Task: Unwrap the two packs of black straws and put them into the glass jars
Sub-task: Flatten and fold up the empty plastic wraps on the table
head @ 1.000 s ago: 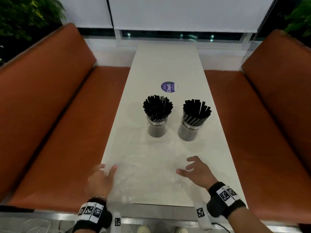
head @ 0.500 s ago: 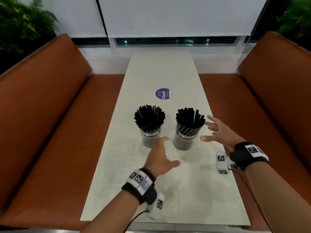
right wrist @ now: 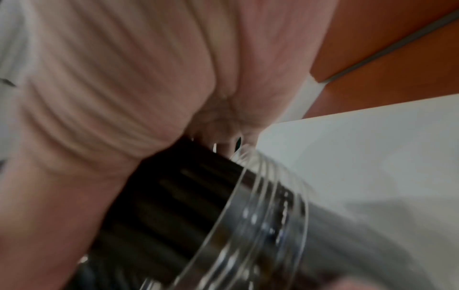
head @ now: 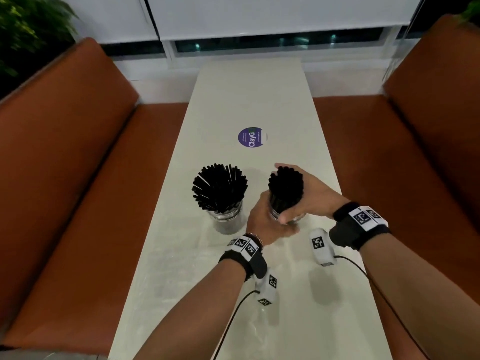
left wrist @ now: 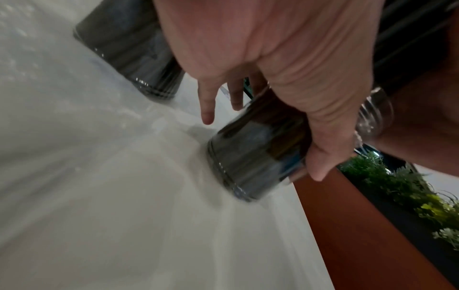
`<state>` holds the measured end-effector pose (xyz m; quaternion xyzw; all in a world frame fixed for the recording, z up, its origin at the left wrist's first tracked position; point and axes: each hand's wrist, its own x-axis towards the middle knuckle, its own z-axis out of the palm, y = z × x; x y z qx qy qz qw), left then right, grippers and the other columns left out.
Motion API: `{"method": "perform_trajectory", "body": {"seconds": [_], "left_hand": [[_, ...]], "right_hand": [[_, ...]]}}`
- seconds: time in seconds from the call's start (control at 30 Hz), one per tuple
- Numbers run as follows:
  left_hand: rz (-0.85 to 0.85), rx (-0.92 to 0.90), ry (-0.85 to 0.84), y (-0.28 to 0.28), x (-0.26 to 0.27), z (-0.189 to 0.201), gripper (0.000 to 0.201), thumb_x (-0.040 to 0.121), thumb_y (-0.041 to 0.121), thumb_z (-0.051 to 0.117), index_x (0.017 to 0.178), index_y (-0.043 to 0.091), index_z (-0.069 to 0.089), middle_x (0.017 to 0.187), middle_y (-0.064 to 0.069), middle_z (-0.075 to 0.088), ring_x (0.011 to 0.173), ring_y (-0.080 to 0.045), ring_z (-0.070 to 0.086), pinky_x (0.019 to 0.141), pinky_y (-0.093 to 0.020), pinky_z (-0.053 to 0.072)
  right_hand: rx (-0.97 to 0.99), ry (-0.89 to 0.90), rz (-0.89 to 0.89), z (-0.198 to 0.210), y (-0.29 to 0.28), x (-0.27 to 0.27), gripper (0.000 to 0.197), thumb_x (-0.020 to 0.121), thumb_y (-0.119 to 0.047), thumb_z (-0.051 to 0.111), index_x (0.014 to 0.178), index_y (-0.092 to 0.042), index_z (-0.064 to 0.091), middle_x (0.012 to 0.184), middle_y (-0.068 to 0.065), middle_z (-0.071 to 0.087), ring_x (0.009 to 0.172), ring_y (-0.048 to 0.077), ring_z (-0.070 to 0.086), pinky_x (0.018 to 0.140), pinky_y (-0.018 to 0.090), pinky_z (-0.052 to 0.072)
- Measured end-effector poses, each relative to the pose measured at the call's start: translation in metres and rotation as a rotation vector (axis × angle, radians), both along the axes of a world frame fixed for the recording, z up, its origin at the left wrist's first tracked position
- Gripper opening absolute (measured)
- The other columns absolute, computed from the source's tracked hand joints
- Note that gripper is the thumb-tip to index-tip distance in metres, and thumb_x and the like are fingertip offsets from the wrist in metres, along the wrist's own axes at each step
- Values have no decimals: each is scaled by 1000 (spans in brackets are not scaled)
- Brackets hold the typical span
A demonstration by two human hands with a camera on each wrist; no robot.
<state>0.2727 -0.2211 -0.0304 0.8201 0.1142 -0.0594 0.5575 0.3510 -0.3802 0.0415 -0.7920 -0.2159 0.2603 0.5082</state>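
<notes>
Two hands closing on one glass jar: left hand (head: 265, 224) wrapping its grip around the right jar's (left wrist: 250, 157) lower body, thumb and fingers curled on the glass; right hand (head: 309, 193) curling its grip around the bundle of black straws (head: 285, 188) just above the rim, gathering them tight. Standing upright on the white tabletop (head: 249, 94), just beside it to the left, second jar (head: 227, 219) untouched, its black straws (head: 219, 187) fanning outward. Lying farther along the tabletop, a round purple sticker (head: 250, 136). Flanking both long sides, orange bench seats (head: 65, 152). Showing at the corners, green plants (head: 28, 24).
</notes>
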Motion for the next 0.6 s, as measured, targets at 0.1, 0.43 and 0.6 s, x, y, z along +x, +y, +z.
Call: {"method": "perform_trajectory", "body": {"seconds": [0.1, 0.43, 0.6], "left_hand": [[54, 16, -103, -10, 1, -10, 86, 57, 23, 96, 129, 33, 50, 114, 15, 70, 103, -5, 72, 81, -26, 63], [156, 94, -140, -21, 9, -13, 78, 57, 44, 87, 125, 48, 49, 119, 20, 68, 105, -3, 71, 85, -37, 64], [147, 86, -111, -22, 12, -18, 74, 57, 46, 85, 122, 45, 52, 111, 18, 71, 99, -4, 72, 80, -41, 66]], "right_hand": [[46, -125, -197, -6, 16, -14, 114, 47, -31, 109, 145, -33, 50, 139, -16, 61, 131, -2, 56, 112, 24, 44], [20, -171, -507, -26, 34, -27, 87, 51, -35, 105, 124, -32, 57, 113, -17, 72, 110, 5, 69, 97, 29, 57], [-19, -170, -521, -29, 33, -30, 82, 51, -36, 105, 119, -30, 59, 110, -15, 72, 106, 6, 69, 95, 33, 59]]}}
